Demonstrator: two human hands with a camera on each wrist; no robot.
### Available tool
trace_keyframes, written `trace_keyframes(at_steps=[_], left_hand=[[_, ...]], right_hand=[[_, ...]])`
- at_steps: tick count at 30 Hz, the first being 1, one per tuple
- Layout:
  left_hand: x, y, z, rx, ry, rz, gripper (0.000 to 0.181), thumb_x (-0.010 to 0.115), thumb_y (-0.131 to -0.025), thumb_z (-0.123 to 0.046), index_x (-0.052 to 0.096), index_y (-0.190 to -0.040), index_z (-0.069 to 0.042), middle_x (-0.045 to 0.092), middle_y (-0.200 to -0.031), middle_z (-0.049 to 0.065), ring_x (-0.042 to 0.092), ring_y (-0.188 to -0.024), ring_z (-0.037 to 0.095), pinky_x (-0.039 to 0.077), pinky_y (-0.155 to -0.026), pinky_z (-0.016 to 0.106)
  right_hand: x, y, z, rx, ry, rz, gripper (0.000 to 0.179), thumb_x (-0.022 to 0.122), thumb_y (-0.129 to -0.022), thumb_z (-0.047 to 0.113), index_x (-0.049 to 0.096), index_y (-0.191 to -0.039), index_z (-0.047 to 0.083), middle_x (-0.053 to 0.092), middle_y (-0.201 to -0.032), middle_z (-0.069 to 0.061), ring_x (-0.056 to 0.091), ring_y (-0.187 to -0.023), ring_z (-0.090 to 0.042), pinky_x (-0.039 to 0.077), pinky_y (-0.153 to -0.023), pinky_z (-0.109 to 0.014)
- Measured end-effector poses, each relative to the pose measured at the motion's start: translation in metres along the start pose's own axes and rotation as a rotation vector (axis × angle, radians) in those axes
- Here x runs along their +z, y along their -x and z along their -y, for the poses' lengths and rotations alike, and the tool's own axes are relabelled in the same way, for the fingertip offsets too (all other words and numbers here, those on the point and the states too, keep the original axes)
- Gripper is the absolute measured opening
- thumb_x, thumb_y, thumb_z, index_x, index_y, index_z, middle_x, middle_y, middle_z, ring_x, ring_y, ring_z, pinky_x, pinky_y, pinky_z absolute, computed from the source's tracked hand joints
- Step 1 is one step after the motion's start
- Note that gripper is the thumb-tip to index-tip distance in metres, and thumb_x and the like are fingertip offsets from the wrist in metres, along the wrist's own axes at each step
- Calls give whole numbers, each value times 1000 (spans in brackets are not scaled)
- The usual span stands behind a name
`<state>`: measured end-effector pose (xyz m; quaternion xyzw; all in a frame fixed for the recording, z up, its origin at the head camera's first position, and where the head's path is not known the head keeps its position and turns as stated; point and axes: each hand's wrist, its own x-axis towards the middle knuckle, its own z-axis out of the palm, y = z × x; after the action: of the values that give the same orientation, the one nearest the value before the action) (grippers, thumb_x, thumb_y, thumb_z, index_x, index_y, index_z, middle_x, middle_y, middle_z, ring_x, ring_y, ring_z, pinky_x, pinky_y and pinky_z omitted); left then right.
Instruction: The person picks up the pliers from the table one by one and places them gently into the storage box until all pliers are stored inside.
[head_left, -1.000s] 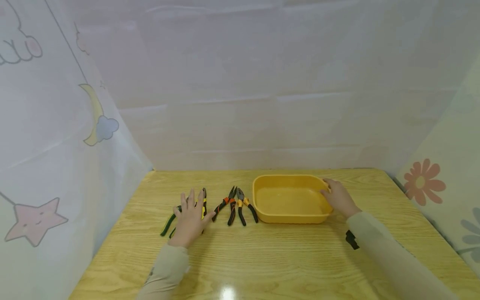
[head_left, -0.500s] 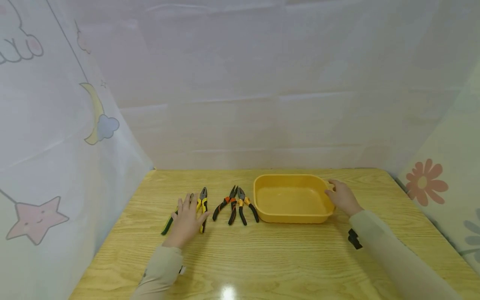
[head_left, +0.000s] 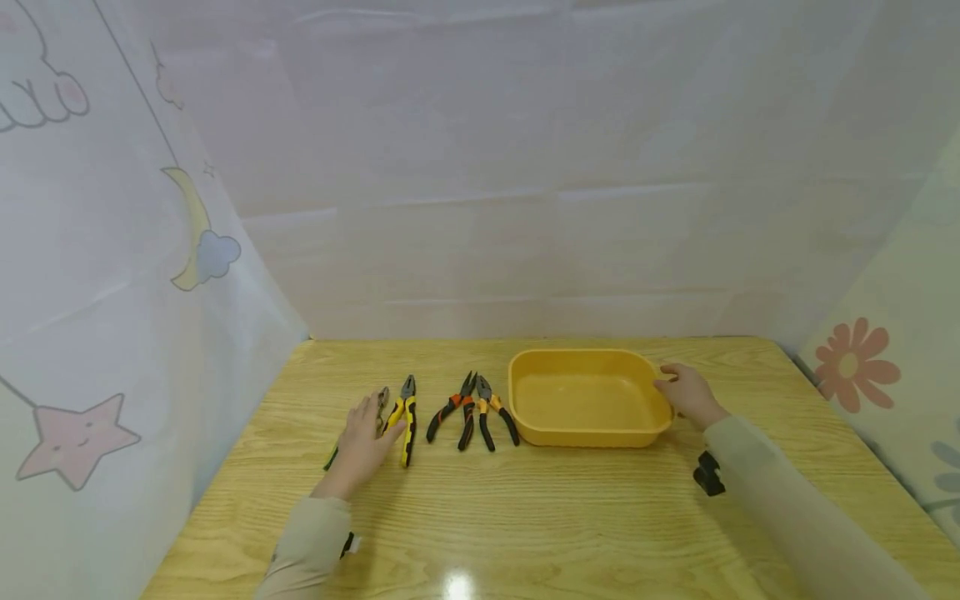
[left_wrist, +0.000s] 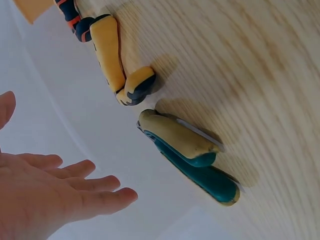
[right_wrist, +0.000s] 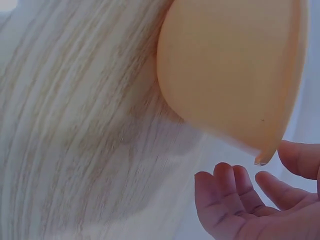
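Observation:
My left hand (head_left: 357, 454) hovers with extended fingers over a pair of green-handled pliers, hiding much of them in the head view. The left wrist view shows those green-handled pliers (left_wrist: 185, 150) lying apart from the fingers. Just right of that hand lie yellow-and-black pliers (head_left: 408, 417), handles spread. At the yellow plastic basin (head_left: 585, 437), my right hand (head_left: 692, 397) is beside the right end. Seen from the right wrist, its thumb is right at the basin's rim, while the other fingers (right_wrist: 227, 185) are loosely bent below, apart from the wall.
Between the yellow-and-black pliers and the basin lie long-nose pliers with orange-and-black handles (head_left: 467, 417) and pliers with light-orange-and-black handles (head_left: 483, 417). All rest on a wooden table (head_left: 540, 525). Fabric walls (head_left: 480, 208) enclose its back and sides.
My left hand has drawn left and back toward me, uncovering the yellow-and-black pliers. The right hand stays by the basin's right end, and the tools lie as before.

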<state>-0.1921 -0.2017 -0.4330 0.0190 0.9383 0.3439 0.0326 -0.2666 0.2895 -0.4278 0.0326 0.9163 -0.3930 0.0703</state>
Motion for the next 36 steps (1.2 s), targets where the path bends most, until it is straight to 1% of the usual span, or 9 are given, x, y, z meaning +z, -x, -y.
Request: trace_keyframes(at_steps=[2, 6, 9, 13, 18, 24, 28, 31, 36], left_hand=[[-2, 1, 3, -4, 27, 6, 82, 48, -102, -41, 4, -153, 6, 6, -157, 30, 1, -142, 50, 8, -107, 69], [-6, 2, 8, -17, 91, 14, 80, 51, -102, -32, 3, -153, 7, 5, -155, 32, 3, -141, 50, 11, -109, 65], [-9, 3, 13, -20, 137, 19, 78, 50, -103, -30, 4, -152, 8, 5, -155, 33, 5, -141, 50, 12, -110, 63], [-14, 5, 19, -48, 198, 21, 75, 48, -104, -29, 4, -152, 7, 5, -156, 31, 6, -142, 49, 12, -111, 62], [-19, 7, 24, -83, 216, 18, 73, 47, -104, -29, 6, -153, 7, 7, -155, 32, 7, -141, 50, 12, -110, 63], [-21, 10, 29, -133, 260, 41, 76, 47, -103, -33, 5, -153, 5, 8, -156, 30, 8, -141, 50, 15, -109, 64], [-23, 10, 32, -150, 269, 47, 80, 48, -102, -39, 5, -154, 5, 9, -156, 31, 9, -140, 51, 17, -108, 65], [-24, 10, 34, -157, 265, 52, 82, 49, -102, -40, 4, -153, 6, 9, -155, 32, 10, -140, 52, 18, -108, 65], [-26, 8, 38, -162, 257, 67, 79, 50, -102, -30, 3, -152, 8, 6, -155, 33, 8, -140, 53, 17, -108, 66]], right_hand=[[-1, -1, 1, 37, -55, 24, 53, 42, -103, 14, 26, -142, -19, 39, -134, -41, 52, -111, -48, 54, -75, -47], [-5, -2, 2, 72, -129, 61, 55, 40, -104, 14, 22, -144, -18, 41, -133, -39, 53, -108, -45, 53, -78, -47], [-7, -3, 1, 91, -186, 93, 55, 39, -104, 15, 20, -145, -18, 42, -131, -38, 55, -104, -39, 53, -79, -45], [-10, -6, 2, 122, -235, 135, 56, 38, -105, 17, 19, -146, -17, 41, -132, -35, 56, -100, -32, 53, -79, -43], [-14, -9, 2, 182, -282, 192, 60, 40, -105, 20, 16, -148, -14, 44, -129, -31, 57, -97, -29, 52, -77, -39], [-19, -11, 0, 243, -324, 232, 63, 41, -105, 21, 11, -150, -11, 51, -120, -22, 58, -90, -24, 52, -75, -36], [-21, -12, -1, 250, -348, 236, 61, 40, -105, 21, 13, -150, -10, 56, -110, -14, 59, -85, -22, 52, -74, -36], [-21, -13, -2, 249, -361, 238, 59, 41, -105, 20, 16, -150, -9, 58, -105, -10, 60, -83, -21, 51, -73, -36], [-21, -16, -2, 258, -378, 242, 57, 42, -105, 17, 18, -150, -8, 60, -101, -7, 60, -82, -20, 52, -73, -35]])
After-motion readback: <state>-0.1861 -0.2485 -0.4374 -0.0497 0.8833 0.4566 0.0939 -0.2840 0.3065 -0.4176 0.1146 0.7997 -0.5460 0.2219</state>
